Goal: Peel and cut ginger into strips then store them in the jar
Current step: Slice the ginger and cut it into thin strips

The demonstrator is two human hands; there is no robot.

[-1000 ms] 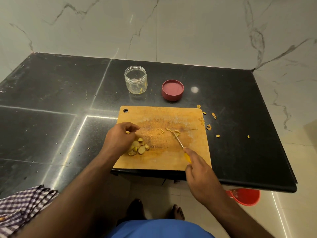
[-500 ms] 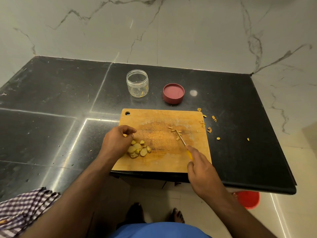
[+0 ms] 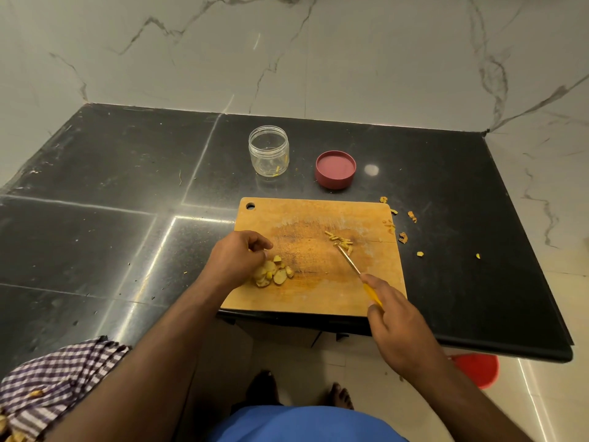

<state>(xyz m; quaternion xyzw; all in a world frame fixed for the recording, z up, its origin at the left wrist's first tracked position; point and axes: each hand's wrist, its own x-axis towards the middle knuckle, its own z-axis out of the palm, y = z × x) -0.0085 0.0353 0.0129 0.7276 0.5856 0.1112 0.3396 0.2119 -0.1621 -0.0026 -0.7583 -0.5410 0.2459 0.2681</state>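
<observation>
Wooden cutting board (image 3: pixel 318 282) sits at the counter's (image 3: pixel 111 186) front edge, toward its right end. My left hand (image 3: pixel 234 261) rests on the board's left side, fingers curled in beside the pile of ginger slices (image 3: pixel 274 272); I cannot tell whether it pinches a piece, the fingertips hide that. My right hand (image 3: pixel 395 320) grips the knife (image 3: pixel 350 264) by its yellow handle, mostly covered by the fingers; the blade tip lies among the cut ginger strips (image 3: pixel 341 242) near the board's centre right. Open jar (image 3: pixel 269 151) stands behind the board toward the counter's back edge, with a few yellow bits low inside, hard to make out. Red lid (image 3: pixel 335 169) lies just right of it. Peel scraps (image 3: pixel 403 237) are scattered off the board's right edge. Checked cloth (image 3: pixel 54 381) is cut off at the bottom left.
</observation>
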